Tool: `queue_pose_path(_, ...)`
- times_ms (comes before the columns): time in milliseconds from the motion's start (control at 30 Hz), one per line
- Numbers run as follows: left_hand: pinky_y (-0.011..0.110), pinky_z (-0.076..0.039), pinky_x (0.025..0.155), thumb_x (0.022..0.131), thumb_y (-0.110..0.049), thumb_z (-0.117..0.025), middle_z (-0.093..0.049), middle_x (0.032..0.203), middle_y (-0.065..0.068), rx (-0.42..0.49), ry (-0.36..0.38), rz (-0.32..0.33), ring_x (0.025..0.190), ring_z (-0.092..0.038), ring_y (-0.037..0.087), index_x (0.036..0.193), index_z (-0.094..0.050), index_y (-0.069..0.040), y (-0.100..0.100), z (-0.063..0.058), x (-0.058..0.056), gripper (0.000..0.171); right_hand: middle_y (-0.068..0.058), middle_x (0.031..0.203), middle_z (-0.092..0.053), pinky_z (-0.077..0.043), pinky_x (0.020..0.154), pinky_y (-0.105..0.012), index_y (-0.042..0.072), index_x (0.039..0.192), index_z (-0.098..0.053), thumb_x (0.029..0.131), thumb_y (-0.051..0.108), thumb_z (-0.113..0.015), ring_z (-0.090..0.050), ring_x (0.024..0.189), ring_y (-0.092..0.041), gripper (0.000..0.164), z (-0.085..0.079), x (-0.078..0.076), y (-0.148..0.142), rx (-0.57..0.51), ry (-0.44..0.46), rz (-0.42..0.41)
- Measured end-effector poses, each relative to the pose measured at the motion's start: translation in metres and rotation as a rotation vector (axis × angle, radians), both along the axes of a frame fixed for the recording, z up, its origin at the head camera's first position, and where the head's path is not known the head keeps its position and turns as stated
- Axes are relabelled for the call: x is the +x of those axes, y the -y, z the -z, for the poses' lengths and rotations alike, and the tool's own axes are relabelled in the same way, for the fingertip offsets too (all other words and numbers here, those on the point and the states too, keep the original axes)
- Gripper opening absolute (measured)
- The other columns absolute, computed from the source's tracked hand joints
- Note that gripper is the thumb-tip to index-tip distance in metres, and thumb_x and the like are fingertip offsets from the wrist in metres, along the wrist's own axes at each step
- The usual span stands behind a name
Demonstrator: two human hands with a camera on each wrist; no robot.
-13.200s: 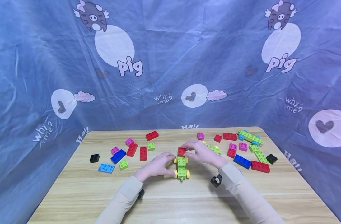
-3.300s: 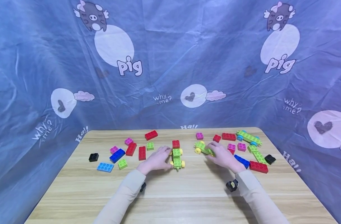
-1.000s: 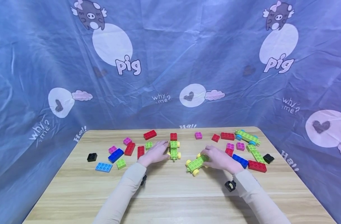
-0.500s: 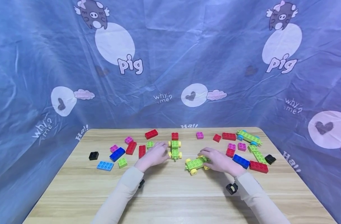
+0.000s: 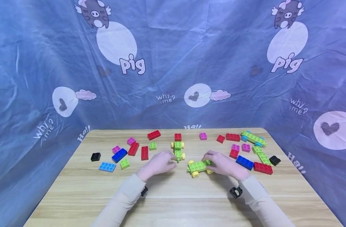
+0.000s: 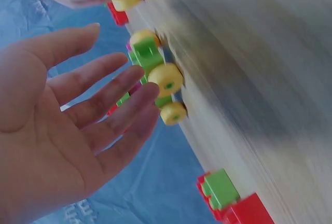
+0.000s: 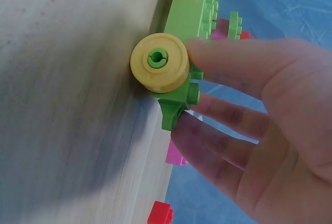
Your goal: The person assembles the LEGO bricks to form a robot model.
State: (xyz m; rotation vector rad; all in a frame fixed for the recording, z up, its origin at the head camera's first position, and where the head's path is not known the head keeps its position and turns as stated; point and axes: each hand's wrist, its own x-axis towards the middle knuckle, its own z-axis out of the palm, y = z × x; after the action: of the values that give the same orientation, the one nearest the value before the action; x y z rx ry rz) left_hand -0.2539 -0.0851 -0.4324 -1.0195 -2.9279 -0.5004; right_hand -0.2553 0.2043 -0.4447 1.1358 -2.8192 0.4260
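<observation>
My right hand [image 5: 222,164] holds one end of a green toy car base with yellow wheels [image 5: 198,166], right of the table's middle. In the right wrist view, the thumb lies by a yellow wheel [image 7: 160,62] and the other fingers reach round the far side. A second green car base with yellow wheels [image 5: 178,153] stands beyond, with a red brick [image 5: 177,136] at its far end. My left hand [image 5: 159,164] hovers just in front of that second base, holding nothing. Its fingers are spread and nearly straight in the left wrist view.
Red, pink, blue, green and black bricks lie loose on the left. More bricks, such as a dark blue one [image 5: 245,162], lie on the right. A green base with blue wheels [image 5: 253,138] stands at the back right. A blue cloth [image 5: 167,63] hangs behind the table.
The base with the red brick has moved farther away, and my left hand has left it, drawing nearer. My right hand has brought the other base from the back right towards the middle and turned it.
</observation>
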Motion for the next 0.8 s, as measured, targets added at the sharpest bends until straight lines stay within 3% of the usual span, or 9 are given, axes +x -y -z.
queue_pose_path(167,0.034,-0.053,0.091,0.088,-0.026,-0.063,-0.067,0.116,0.004,-0.013,0.059,0.046,0.108,-0.062,0.02,0.115,-0.065,-0.01,-0.01,0.001,0.007,0.031,-0.005,0.108,-0.063,-0.056,0.084,-0.034,0.012,0.106,-0.066,0.08,0.017,-0.071,-0.063,0.098,-0.019,0.026,-0.002,0.003,0.001,-0.002,0.023,-0.009)
queue_pose_path(467,0.03,-0.047,0.101,0.09,-0.026,-0.061,-0.063,0.124,0.003,-0.031,0.107,0.139,0.115,-0.059,0.017,0.124,-0.06,-0.01,-0.026,0.004,0.013,0.038,-0.01,0.113,-0.063,-0.055,0.087,-0.038,0.01,0.11,-0.064,0.077,0.012,-0.073,-0.062,0.102,-0.023,0.034,0.002,0.007,0.004,-0.044,-0.007,-0.097)
queue_pose_path(800,0.021,-0.05,0.09,0.086,-0.026,-0.065,-0.068,0.111,-0.001,-0.042,0.067,0.207,0.102,-0.061,0.009,0.112,-0.066,-0.015,-0.039,0.009,0.015,0.028,-0.002,0.11,-0.063,-0.056,0.083,-0.034,0.014,0.113,-0.063,0.073,0.026,-0.079,-0.061,0.099,-0.015,0.045,0.004,0.013,-0.003,-0.045,-0.008,0.026)
